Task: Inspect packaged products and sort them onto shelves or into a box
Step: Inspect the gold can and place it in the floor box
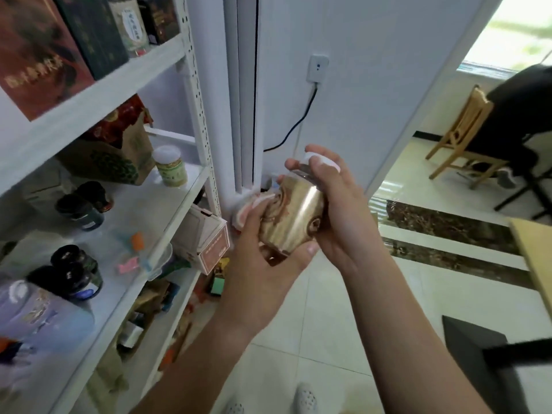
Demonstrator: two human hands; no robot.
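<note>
By the shelving (89, 98), left hand (263, 258) and right hand (343, 213) clamp a tilted gold jar (295, 218); its glossy sides could slip free.

White shelf unit (98, 100) w/ boxes (38, 55), dark jars (80, 207), white-lidded jar (171, 170).

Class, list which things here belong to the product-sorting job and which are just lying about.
Job: gold jar, left hand, right hand, white shelf, dark jars, red box.
Lying about: wooden chair, wall socket, black cable.
</note>
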